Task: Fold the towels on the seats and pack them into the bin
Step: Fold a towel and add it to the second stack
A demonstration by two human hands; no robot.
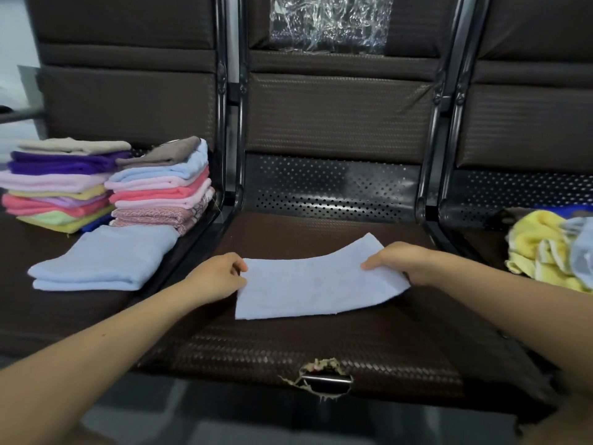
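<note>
- left hand [221, 273] pinches the pale blue towel's [316, 281] 9 o'clock edge, fingers curled
- right hand [401, 261] grips its 3 o'clock edge

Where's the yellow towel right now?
In the head view, the yellow towel lies crumpled on the right seat at the frame's right edge, beyond the right hand.

Pale blue towel [317, 284] lies flat on the middle seat [321, 348], folded into a wide rectangle with its far right corner lifted a bit. On the left seat: two neat stacks [106, 184] of folded towels in mixed colours, plus another folded blue one [102, 256] in front. Crumpled yellow towel [542, 245] sits on the right seat.
</note>
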